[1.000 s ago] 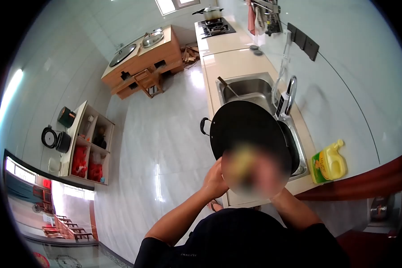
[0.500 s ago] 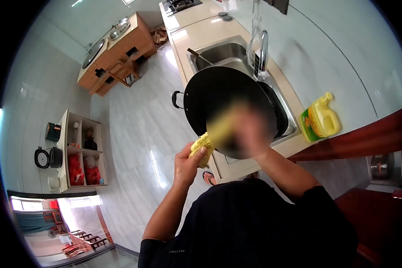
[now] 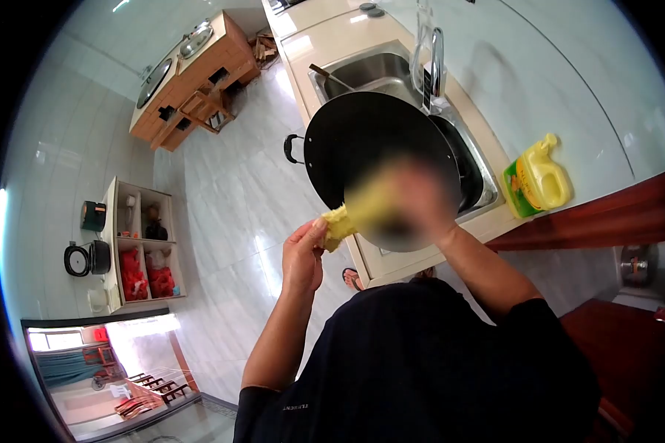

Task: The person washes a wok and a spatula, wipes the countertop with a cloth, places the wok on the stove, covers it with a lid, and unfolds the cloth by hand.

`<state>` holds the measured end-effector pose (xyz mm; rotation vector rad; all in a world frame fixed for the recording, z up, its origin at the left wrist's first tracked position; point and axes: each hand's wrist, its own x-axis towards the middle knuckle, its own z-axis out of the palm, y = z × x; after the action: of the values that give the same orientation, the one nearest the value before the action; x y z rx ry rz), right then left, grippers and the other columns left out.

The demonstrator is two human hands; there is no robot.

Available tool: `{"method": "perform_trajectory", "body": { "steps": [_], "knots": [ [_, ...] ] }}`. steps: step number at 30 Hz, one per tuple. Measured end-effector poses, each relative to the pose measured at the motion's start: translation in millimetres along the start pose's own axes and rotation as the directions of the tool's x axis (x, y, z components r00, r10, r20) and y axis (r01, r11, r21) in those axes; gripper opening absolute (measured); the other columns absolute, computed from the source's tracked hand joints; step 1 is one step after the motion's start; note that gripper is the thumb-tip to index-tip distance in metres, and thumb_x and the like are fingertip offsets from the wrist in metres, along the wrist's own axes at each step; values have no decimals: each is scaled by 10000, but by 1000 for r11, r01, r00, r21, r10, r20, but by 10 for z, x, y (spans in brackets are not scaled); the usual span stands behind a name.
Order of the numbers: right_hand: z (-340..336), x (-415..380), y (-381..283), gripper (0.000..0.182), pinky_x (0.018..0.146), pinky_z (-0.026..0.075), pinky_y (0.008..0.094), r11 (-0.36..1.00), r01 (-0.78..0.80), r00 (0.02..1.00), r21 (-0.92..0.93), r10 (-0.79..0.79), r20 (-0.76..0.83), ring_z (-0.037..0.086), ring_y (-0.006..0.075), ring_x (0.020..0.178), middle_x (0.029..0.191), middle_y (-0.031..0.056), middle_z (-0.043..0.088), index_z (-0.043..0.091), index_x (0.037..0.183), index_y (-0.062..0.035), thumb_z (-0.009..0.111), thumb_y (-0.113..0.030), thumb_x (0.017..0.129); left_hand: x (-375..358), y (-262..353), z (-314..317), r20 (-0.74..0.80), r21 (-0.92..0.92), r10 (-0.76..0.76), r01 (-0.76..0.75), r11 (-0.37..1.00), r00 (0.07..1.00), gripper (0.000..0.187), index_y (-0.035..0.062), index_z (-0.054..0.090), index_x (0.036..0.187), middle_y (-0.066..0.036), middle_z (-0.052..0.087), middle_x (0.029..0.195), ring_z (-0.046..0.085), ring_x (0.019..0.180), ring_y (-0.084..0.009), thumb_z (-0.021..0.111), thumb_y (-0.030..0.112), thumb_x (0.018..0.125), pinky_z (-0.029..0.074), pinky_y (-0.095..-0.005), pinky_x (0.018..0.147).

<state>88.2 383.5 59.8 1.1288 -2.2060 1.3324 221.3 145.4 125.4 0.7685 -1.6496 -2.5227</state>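
Observation:
A yellow cloth [image 3: 338, 226] runs from my left hand [image 3: 303, 255] up toward my right hand [image 3: 427, 207], over the near side of a large black wok [image 3: 362, 133]. My left thumb and fingers pinch the cloth's lower end, just outside the rim. A blurred patch covers my right hand and the cloth's upper part. The right fingers are hidden there, so their grip on the cloth does not show. The wok rests tilted over the sink, one black loop handle [image 3: 292, 148] pointing left.
The steel sink [image 3: 380, 66] has a faucet [image 3: 437, 63] and a wooden-handled utensil [image 3: 329, 75] in it. On the counter's right stands a yellow jug [image 3: 543, 181]. A shelf unit [image 3: 144, 244] and a tiled stove [image 3: 199, 81] stand to the left.
My left hand has moved slightly up and left, drawing its end of the cloth outward. The view has shifted a little, so the wok and sink sit higher.

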Motion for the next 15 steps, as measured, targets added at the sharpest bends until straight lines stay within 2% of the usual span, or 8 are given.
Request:
{"method": "perform_trajectory", "body": {
  "steps": [3, 6, 7, 8, 10, 11, 13, 15],
  "knots": [
    [92, -75, 66, 319, 949, 473, 380, 985, -71, 997, 160, 67, 29, 570, 261, 1105, 1205, 111, 601, 568, 1248, -41, 550, -184, 963, 22, 137, 259, -86, 38, 9, -5, 999, 996, 281, -25, 669, 1156, -70, 691, 1024, 657, 882, -147, 646, 175, 960, 519, -282, 741],
    [323, -241, 99, 360, 1005, 452, 368, 805, -189, 982, 562, 156, 107, 536, 236, 1189, 1286, 103, 567, 525, 1325, -41, 515, -190, 997, 84, 202, 551, -7, 278, 116, -109, 954, 993, 252, -24, 665, 1118, -76, 676, 1046, 647, 915, -152, 623, 171, 964, 519, -291, 775],
    [425, -299, 104, 374, 1023, 445, 363, 677, -225, 974, 700, 161, 157, 525, 228, 1217, 1313, 100, 555, 511, 1350, -41, 504, -192, 1008, 173, 141, 565, 169, 642, 285, -325, 695, 944, 205, 12, 671, 1077, -100, 658, 1097, 637, 965, -205, 639, 139, 920, 512, -317, 828],
    [522, -365, 106, 388, 1042, 439, 359, 529, -262, 965, 807, 162, 207, 513, 220, 1246, 1340, 97, 544, 496, 1376, -41, 492, -194, 1020, 177, 94, 586, 527, 663, 352, -633, 399, 773, 266, 36, 647, 1099, -131, 635, 1126, 617, 1027, -300, 667, 105, 843, 501, -381, 876],
    [690, -430, 44, 396, 1052, 442, 360, 218, -334, 937, 917, 180, 298, 519, 218, 1256, 1354, 104, 544, 489, 1391, -33, 477, -196, 1031, 9, 8, 791, 661, 656, 282, -718, 235, 696, 437, 76, 600, 1207, -160, 626, 1159, 580, 1076, -398, 728, 105, 790, 484, -464, 891],
    [716, -431, 23, 390, 1044, 452, 364, 57, -362, 915, 930, 211, 344, 535, 225, 1238, 1340, 112, 555, 497, 1381, -25, 474, -196, 1031, -83, 104, 958, 769, 521, 281, -817, 246, 574, 408, 88, 622, 1181, -158, 625, 1176, 593, 1053, -396, 756, 151, 801, 495, -467, 886],
    [651, -356, -33, 381, 1029, 473, 373, -280, -370, 859, 886, 261, 442, 568, 238, 1202, 1313, 130, 578, 511, 1360, -10, 467, -196, 1030, -148, 174, 1039, 838, 454, 307, -888, 69, 452, 337, 93, 673, 1104, -127, 663, 1110, 639, 981, -358, 783, 163, 794, 543, -428, 810],
    [463, -267, -54, 375, 1013, 493, 382, -504, -336, 801, 796, 291, 523, 601, 251, 1167, 1286, 147, 600, 526, 1339, 6, 461, -196, 1030, -129, 249, 827, 786, 541, 375, -841, -31, 492, 261, 94, 717, 1020, -85, 701, 1039, 680, 908, -295, 797, 111, 772, 571, -372, 711]
  ]
}}
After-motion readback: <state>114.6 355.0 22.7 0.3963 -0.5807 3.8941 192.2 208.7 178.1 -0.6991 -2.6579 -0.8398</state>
